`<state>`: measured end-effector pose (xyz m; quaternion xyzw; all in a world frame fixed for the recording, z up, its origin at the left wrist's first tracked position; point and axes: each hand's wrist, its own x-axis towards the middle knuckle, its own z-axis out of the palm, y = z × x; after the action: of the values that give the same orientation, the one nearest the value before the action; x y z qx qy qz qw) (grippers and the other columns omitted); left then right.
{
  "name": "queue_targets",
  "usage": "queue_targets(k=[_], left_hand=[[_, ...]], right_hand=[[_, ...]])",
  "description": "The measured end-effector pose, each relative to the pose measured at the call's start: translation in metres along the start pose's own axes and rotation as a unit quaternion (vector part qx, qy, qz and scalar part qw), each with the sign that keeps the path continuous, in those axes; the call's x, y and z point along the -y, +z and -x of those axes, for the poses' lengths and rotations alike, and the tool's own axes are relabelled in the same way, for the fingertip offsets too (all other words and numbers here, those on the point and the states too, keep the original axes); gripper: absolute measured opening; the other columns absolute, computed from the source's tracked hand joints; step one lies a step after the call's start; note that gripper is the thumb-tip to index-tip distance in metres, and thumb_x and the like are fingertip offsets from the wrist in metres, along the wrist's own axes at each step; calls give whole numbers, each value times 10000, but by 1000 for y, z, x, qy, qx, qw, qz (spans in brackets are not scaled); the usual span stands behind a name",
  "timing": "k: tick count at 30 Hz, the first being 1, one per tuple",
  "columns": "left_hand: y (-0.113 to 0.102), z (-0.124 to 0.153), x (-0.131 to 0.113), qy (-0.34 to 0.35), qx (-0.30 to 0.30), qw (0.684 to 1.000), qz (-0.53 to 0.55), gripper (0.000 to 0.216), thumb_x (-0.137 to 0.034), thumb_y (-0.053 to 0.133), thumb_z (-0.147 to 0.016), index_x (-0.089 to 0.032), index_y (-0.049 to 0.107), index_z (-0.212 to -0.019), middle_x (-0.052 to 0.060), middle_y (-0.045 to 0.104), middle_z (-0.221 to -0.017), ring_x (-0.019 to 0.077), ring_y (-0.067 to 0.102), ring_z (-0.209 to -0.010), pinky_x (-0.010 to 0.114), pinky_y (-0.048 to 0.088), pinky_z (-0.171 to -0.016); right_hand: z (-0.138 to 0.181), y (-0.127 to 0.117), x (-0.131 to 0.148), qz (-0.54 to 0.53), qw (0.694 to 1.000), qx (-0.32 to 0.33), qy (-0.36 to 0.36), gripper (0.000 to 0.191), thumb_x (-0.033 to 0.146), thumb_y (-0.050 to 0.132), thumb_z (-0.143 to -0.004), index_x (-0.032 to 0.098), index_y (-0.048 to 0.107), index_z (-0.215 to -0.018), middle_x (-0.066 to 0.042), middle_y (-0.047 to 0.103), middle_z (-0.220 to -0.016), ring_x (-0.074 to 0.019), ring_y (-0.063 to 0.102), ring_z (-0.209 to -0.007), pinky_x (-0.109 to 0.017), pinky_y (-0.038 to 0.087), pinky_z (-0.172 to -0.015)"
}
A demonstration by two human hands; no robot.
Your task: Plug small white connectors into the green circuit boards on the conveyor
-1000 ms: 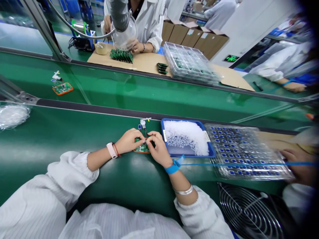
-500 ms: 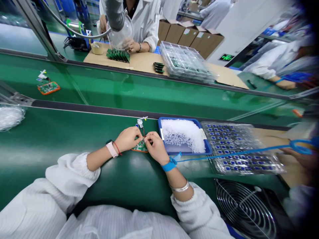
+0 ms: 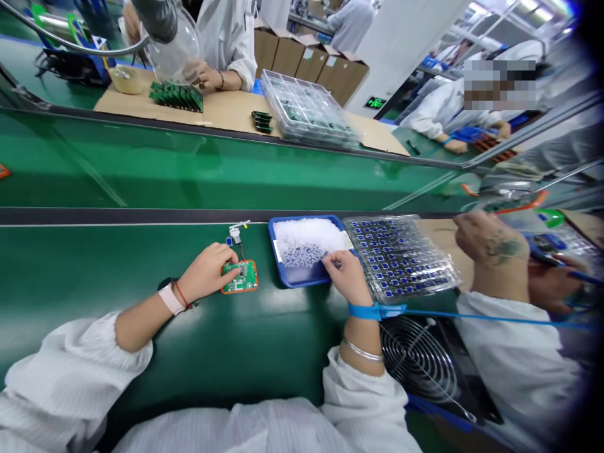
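A green circuit board (image 3: pixel 248 277) in an orange frame lies flat on the green bench. My left hand (image 3: pixel 207 272) holds it at its left side, thumb over the top face and fingers curled by the upper edge. From the board, a red wire leads to a white connector (image 3: pixel 235 234) with a thin metal strip and a small blue part. My right hand (image 3: pixel 350 277) is at the right side of a blue tray (image 3: pixel 283 275), fingertips pinched together over small white plastic pieces (image 3: pixel 309 234). Whatever is between those fingertips is too small to make out.
Right of the tray lies a clear blister tray (image 3: pixel 399 255) with rows of blue parts. A fan grille (image 3: pixel 419 358) sits below it. A co-worker's hand (image 3: pixel 493 242) works at the right. Behind the ledge, another person handles green boards (image 3: pixel 177 96) near a clear compartment box (image 3: pixel 309 107).
My right hand has left the circuit board and moved right to the tray of white pieces. My left hand stays at the board, now more uncovered. The view has shifted to the right.
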<state>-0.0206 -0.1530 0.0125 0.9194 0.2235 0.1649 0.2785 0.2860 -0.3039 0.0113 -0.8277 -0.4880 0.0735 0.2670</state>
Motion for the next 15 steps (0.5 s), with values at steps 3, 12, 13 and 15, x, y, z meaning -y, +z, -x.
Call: queue_targets(k=[3, 12, 13, 15], left_hand=[[0, 0, 0, 1, 5, 1000, 0, 164, -336, 494, -876, -179, 521, -838, 40, 588, -841, 184, 489, -790, 321, 397, -724], [0, -1, 2, 8, 12, 1000, -4, 133, -308, 510, -869, -181, 535, -843, 37, 588, -842, 184, 492, -786, 314, 385, -725], [0, -1, 2, 9, 12, 1000, -5, 133, -309, 511, -870, -180, 534, -846, 37, 589, -843, 185, 493, -787, 312, 384, -725], [0, -1, 2, 11, 11, 1000, -7, 138, -313, 512, -871, -178, 531, -849, 37, 591, -843, 184, 493, -787, 311, 384, -727]], right_hand=[[1, 4, 0, 17, 1000, -2, 1, 164, 279, 512, -732, 189, 571, -609, -63, 620, -710, -203, 537, -758, -355, 398, -755], [-1, 9, 8, 47, 999, -25, 1, 186, 288, 536, -717, 198, 544, -554, -69, 611, -671, -218, 532, -758, -375, 389, -782], [-1, 10, 9, 47, 999, -23, 4, 185, 285, 535, -714, 198, 545, -551, -72, 609, -671, -220, 533, -757, -376, 391, -780], [0, 10, 10, 44, 999, -17, 7, 181, 271, 526, -710, 195, 547, -548, -78, 607, -678, -224, 539, -767, -379, 394, -783]])
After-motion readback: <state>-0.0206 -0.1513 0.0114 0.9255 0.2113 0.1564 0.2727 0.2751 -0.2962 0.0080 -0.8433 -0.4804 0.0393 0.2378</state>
